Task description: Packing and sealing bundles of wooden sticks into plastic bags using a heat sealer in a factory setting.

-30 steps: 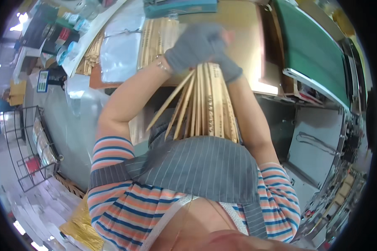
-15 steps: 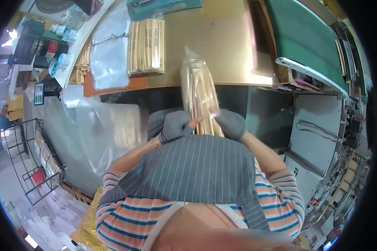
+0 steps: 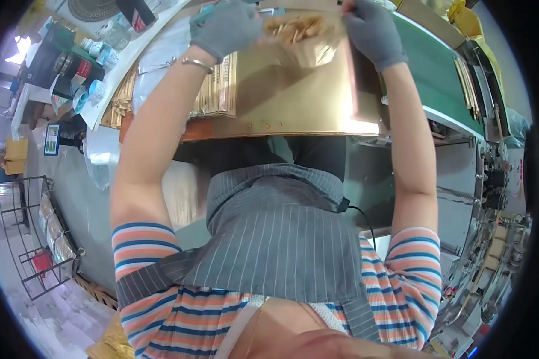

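Both my hands, in grey gloves, are raised over the far part of the table. Between them hangs a clear plastic bag (image 3: 310, 55), blurred by motion, with a bunch of slim tan paper packets (image 3: 299, 27) inside, their ends toward me. My left hand (image 3: 230, 30) is closed at the bag's left side. At its right side, my right hand (image 3: 374, 33) has its fingers curled in; the fingertips partly leave the picture. Under my left forearm lies a row of similar tan packets (image 3: 223, 90), beside a stack of clear bags (image 3: 153, 78).
A blue device (image 3: 200, 21) stands behind my left hand. Jars and bottles (image 3: 96, 51) crowd a white shelf at the left. A green board (image 3: 440, 84) lies to the right. A black wire rack (image 3: 33, 239) stands low at the left.
My hands have moved from my lap, forward and apart, to the far side of the table. The bag of packets has gone with them and now points its packet ends toward me.
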Action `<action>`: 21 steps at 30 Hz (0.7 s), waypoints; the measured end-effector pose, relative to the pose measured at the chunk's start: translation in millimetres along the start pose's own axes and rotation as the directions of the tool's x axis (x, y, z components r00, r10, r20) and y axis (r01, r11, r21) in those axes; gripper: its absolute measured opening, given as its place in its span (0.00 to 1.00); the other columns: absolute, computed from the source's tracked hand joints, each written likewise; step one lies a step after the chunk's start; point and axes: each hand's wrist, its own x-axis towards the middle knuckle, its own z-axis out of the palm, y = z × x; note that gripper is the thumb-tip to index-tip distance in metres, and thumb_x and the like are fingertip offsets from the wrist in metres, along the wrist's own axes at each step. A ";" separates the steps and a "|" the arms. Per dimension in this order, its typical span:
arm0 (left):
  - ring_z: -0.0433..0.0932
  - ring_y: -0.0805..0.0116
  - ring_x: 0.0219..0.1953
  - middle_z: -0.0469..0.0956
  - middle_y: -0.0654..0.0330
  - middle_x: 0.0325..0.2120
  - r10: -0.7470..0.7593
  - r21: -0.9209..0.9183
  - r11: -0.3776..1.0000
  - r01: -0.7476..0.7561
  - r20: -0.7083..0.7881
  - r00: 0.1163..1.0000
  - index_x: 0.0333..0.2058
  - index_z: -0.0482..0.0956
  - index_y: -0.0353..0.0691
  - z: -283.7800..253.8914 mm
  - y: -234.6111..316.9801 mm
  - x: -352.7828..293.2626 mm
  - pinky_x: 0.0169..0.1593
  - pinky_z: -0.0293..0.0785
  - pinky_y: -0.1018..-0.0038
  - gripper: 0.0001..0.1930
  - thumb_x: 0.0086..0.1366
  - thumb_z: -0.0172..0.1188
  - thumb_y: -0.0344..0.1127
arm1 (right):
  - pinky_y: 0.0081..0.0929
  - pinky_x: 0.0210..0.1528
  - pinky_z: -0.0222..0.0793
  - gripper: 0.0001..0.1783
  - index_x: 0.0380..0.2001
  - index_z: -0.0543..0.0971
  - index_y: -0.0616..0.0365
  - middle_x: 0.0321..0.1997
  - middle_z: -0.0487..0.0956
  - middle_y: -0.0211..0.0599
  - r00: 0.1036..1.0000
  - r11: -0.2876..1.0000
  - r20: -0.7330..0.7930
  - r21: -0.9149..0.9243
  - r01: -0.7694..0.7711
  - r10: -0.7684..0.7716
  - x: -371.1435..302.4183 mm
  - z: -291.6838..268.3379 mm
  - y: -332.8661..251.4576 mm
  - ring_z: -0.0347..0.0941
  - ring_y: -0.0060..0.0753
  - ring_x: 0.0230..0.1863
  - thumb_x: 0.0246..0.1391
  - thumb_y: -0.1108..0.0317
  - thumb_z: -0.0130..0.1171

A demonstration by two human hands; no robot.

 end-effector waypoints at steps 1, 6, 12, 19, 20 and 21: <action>0.74 0.77 0.19 0.76 0.63 0.15 0.079 -0.129 0.985 -0.112 -0.234 0.969 0.27 0.78 0.35 3.2 8.2 3.9 0.26 0.69 0.79 0.14 0.58 0.48 0.39 | 0.38 0.38 0.67 0.11 0.31 0.75 0.56 0.29 0.76 0.47 0.988 0.997 -0.145 0.057 0.051 -0.042 3.8 12.9 17.3 0.74 0.44 0.35 0.41 0.66 0.56; 0.75 0.80 0.22 0.77 0.63 0.19 -0.042 -0.087 0.995 0.056 0.156 0.987 0.35 0.77 0.30 1.3 8.2 14.9 0.26 0.70 0.81 0.13 0.61 0.49 0.35 | 0.20 0.27 0.64 0.06 0.26 0.75 0.57 0.22 0.73 0.31 0.981 0.871 0.006 0.460 -0.175 0.194 4.1 13.3 46.1 0.68 0.23 0.23 0.48 0.68 0.49; 0.78 0.73 0.20 0.77 0.60 0.17 0.127 -0.353 0.929 -0.115 0.014 0.992 0.36 0.77 0.28 5.9 22.9 -0.4 0.29 0.72 0.77 0.15 0.60 0.50 0.36 | 0.17 0.31 0.66 0.13 0.38 0.73 0.61 0.27 0.73 0.26 0.928 0.796 0.348 0.522 -0.308 0.131 -1.2 4.7 63.4 0.70 0.19 0.27 0.51 0.65 0.54; 0.77 0.77 0.27 0.77 0.60 0.21 0.081 -0.464 0.883 -0.073 -0.003 0.997 0.37 0.77 0.31 -37.5 79.5 -23.6 0.32 0.72 0.80 0.12 0.59 0.56 0.33 | 0.27 0.31 0.68 0.13 0.37 0.73 0.58 0.28 0.75 0.40 0.846 0.853 -0.123 -0.006 0.523 -0.519 -16.7 -2.7 -17.5 0.72 0.38 0.26 0.54 0.61 0.57; 0.77 0.77 0.27 0.77 0.60 0.21 0.082 -0.465 0.882 -0.073 0.001 0.997 0.37 0.77 0.31 -36.7 72.2 -19.4 0.32 0.72 0.80 0.12 0.59 0.56 0.33 | 0.26 0.29 0.67 0.10 0.33 0.75 0.58 0.23 0.75 0.40 0.884 0.884 -0.009 0.032 0.467 -0.467 -12.8 9.7 -7.7 0.71 0.39 0.23 0.55 0.62 0.55; 0.77 0.75 0.30 0.77 0.58 0.26 0.180 -0.402 0.886 -0.232 -0.164 0.970 0.41 0.76 0.32 -34.0 62.2 -17.5 0.36 0.72 0.79 0.14 0.57 0.59 0.33 | 0.28 0.24 0.64 0.12 0.24 0.75 0.59 0.15 0.72 0.38 0.889 0.872 -0.178 0.189 0.452 -0.422 -5.1 21.0 -8.5 0.68 0.38 0.17 0.57 0.63 0.53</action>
